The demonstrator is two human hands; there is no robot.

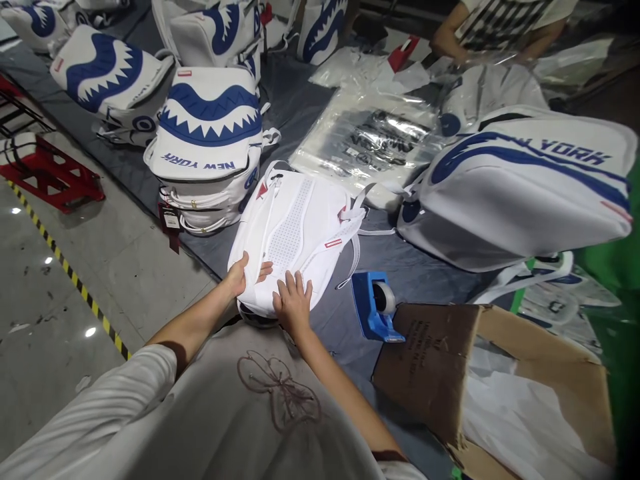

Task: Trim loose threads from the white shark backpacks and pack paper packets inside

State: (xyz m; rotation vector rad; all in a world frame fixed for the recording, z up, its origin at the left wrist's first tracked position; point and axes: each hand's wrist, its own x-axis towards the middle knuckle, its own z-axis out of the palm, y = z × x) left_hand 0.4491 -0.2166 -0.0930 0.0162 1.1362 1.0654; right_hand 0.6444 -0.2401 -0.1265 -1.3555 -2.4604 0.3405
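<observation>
A white backpack lies on the table in front of me, its back panel and shoulder straps facing up. My left hand is at its near left side, wrapped round a shoulder strap; the fingertips show on the strap's inner side and the palm is partly hidden. Flat on the near end of the backpack rests my right hand, fingers spread and holding nothing. Loose strap ends hang off the backpack's right side.
White-and-blue backpacks stand at the left, and another backpack leans at the right. Clear plastic bags lie beyond. A blue tape dispenser sits beside an open cardboard box. Across the table are another person's arms.
</observation>
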